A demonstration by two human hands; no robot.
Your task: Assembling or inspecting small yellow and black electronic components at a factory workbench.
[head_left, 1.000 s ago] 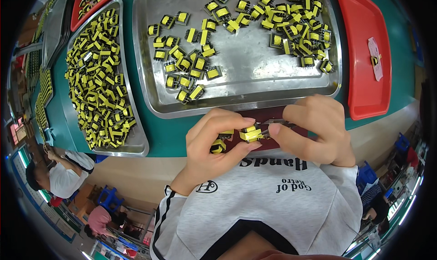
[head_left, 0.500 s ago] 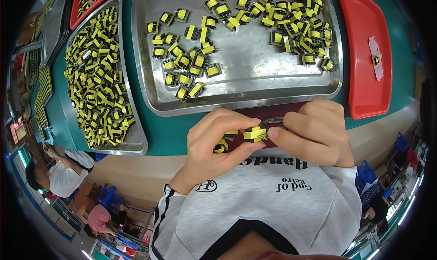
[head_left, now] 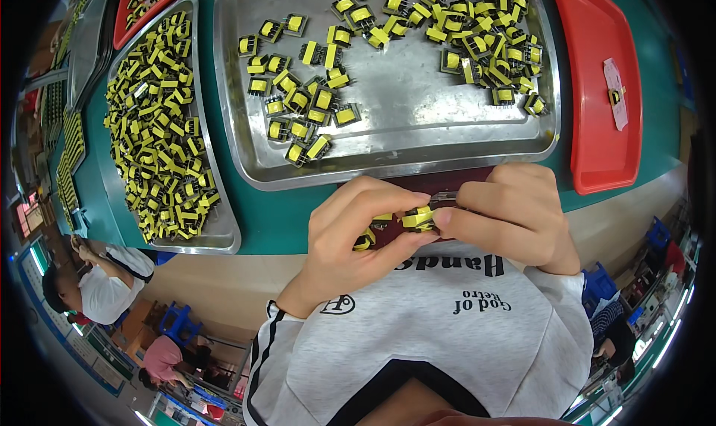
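Between the thumb and forefinger of my left hand (head_left: 339,228) is a small transformer (head_left: 419,219) wrapped in yellow tape. Another yellow-and-black transformer (head_left: 364,240) shows beneath the curled fingers of that hand, partly hidden. My right hand (head_left: 514,213) is closed around a slim metal tool (head_left: 443,196), which looks like tweezers. Its thumb tip touches or nearly touches the right side of the held transformer; the tool's working end is hard to make out. Both hands are just in front of a large metal tray (head_left: 388,160) with many loose transformers in it.
To the left, a narrower metal tray (head_left: 230,236) is heaped with similar transformers. A red tray (head_left: 604,161) on the right holds a pink slip (head_left: 616,90) with one small part on it. Another red tray (head_left: 125,35) stands at the far left on the green tabletop (head_left: 272,221). Other people sit farther off.
My right hand has shifted slightly left, closer to the held transformer. The left hand keeps its grip, with only a tiny shift to the right.
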